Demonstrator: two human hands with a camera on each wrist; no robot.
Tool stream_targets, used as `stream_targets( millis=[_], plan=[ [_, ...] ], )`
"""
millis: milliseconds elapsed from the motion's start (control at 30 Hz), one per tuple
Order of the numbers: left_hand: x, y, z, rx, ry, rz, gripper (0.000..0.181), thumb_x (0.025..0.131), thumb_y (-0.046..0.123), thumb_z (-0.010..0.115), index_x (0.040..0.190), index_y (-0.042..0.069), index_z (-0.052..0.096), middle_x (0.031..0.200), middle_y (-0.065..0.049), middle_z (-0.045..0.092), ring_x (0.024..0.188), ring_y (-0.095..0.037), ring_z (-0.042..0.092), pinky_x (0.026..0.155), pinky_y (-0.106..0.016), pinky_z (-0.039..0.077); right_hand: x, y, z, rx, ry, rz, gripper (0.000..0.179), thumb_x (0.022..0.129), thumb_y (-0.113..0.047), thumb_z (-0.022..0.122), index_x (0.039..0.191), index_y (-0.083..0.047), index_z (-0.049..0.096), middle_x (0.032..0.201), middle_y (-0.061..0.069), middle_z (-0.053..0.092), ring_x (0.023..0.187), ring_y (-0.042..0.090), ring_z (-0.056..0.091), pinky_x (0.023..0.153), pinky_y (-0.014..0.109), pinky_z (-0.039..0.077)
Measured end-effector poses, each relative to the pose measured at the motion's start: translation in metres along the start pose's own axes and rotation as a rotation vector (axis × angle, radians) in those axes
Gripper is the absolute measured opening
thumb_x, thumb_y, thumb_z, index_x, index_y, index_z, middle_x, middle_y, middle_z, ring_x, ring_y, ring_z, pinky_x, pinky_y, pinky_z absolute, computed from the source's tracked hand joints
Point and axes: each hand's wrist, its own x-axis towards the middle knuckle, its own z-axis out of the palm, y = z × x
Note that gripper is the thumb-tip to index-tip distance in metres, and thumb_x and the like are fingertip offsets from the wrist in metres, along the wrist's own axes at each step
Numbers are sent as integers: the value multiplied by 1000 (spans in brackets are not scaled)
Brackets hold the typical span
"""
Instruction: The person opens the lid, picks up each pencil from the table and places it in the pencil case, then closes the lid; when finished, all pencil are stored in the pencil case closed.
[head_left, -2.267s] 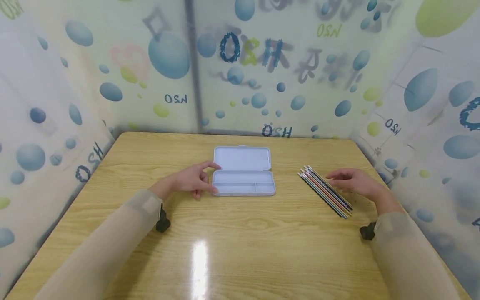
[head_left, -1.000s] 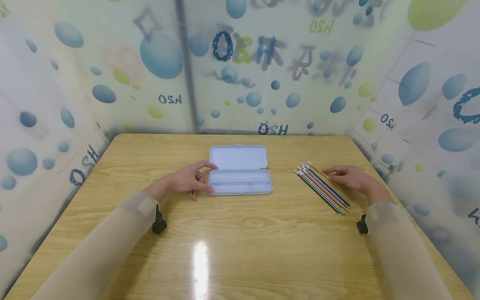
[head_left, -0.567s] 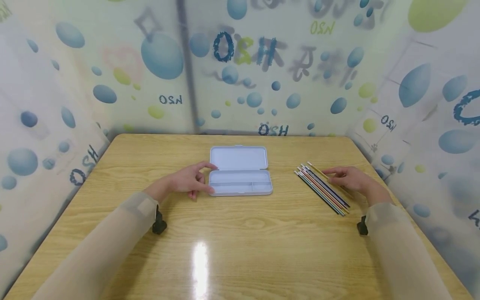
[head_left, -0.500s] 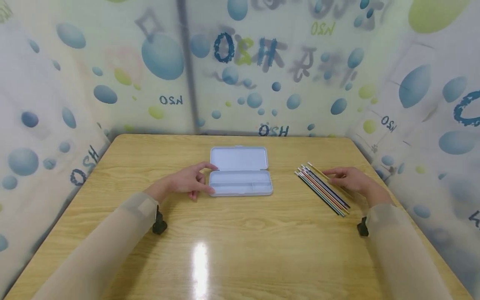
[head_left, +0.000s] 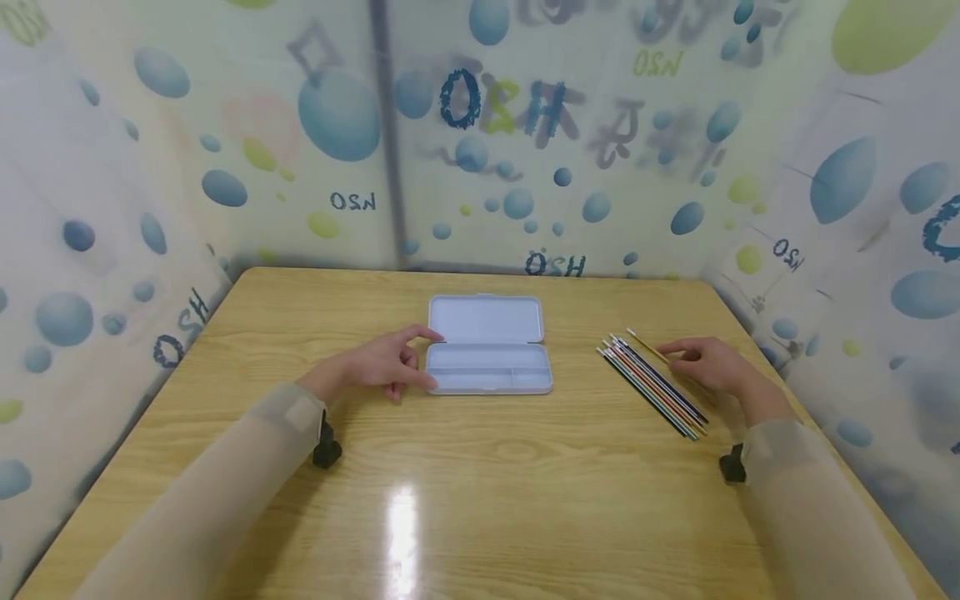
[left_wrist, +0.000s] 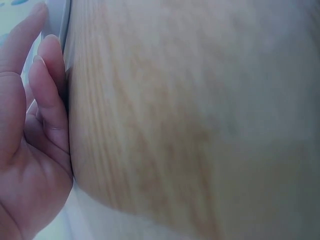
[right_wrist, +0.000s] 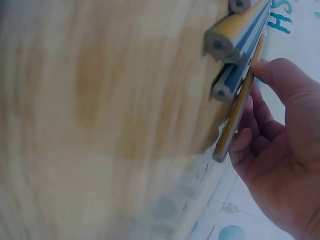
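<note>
A pale blue pencil case [head_left: 472,357] lies with its lid folded back on the table. My left hand [head_left: 382,358] holds its left end, thumb at the front corner and index finger near the hinge, the other fingers curled in. On the right, several pencils [head_left: 651,387] lie side by side at a slant. My right hand [head_left: 708,365] pinches a yellow pencil [head_left: 647,344] between thumb and fingers, just right of the bundle. In the right wrist view the yellow pencil [right_wrist: 235,125] runs along the fingers, beside the unsharpened ends of other pencils.
The case's base has a long back section and a divided front one. Patterned curtains [head_left: 480,200] stand close behind the wooden table [head_left: 525,500] and along both sides. A bright reflection shows at the table's front.
My right hand has come down from over the bundle and taken hold of the yellow pencil, which now sits apart to the right of the others. My left hand stays on the case.
</note>
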Motion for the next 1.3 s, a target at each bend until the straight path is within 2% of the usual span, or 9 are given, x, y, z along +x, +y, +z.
stream_targets(
  millis=[133,233,300,433,600,833,1000,1167,1300],
  plan=[
    [0,0,0,2,-6,8,88,94,36,91,163,27,38,78,-5,60,53,-18,60,55,-29,54,-2,1,0,-17,19,-6,42,111,-24,64,148,-4,66,131,33,72,118,46,69,101,62,56],
    [-1,0,0,-2,-6,8,88,94,35,91,164,26,38,77,-5,59,52,-18,60,55,-29,54,-2,3,0,-36,51,-28,40,111,-22,63,147,-5,67,128,31,73,116,46,70,97,58,57],
    [-2,1,0,-4,-7,9,88,94,35,91,164,25,38,76,-5,59,52,-18,61,55,-29,54,-3,2,0,-31,70,-38,39,111,-21,62,147,-6,67,126,28,73,113,43,70,90,49,58],
    [-2,3,0,-10,-11,9,88,94,33,91,164,24,38,76,-5,59,52,-18,61,55,-29,55,-6,-1,1,37,87,-35,39,114,-22,59,150,-6,65,124,24,70,103,34,66,76,36,55],
    [-1,3,0,-15,-9,1,88,94,33,91,164,25,38,76,-4,59,52,-18,61,55,-29,55,-9,-10,-1,81,122,-92,38,116,-23,57,150,-6,66,120,20,67,89,22,59,65,32,49],
    [-1,3,0,-16,-9,-1,87,94,31,91,164,25,38,76,-5,59,51,-18,61,54,-29,55,-8,-29,-3,63,129,-158,37,114,-21,63,149,-11,68,121,17,69,92,23,63,67,32,49],
    [-2,5,0,-16,-12,-4,86,95,31,90,164,26,38,76,-4,59,51,-17,60,55,-28,54,-5,-48,0,65,119,-175,35,112,-21,66,145,-14,71,121,15,71,95,23,64,72,31,52],
    [-2,5,1,-14,-10,-8,86,95,32,90,164,26,38,76,-4,59,51,-17,60,55,-28,54,2,-66,4,77,93,-220,32,111,-20,67,142,-16,73,120,13,73,95,23,66,79,32,55],
    [-3,6,1,-9,-7,-8,86,95,32,90,164,27,38,76,-4,59,51,-17,59,55,-28,54,7,-80,8,110,55,-236,33,111,-23,67,144,-18,73,121,12,73,93,26,69,77,32,56]
  ],
)
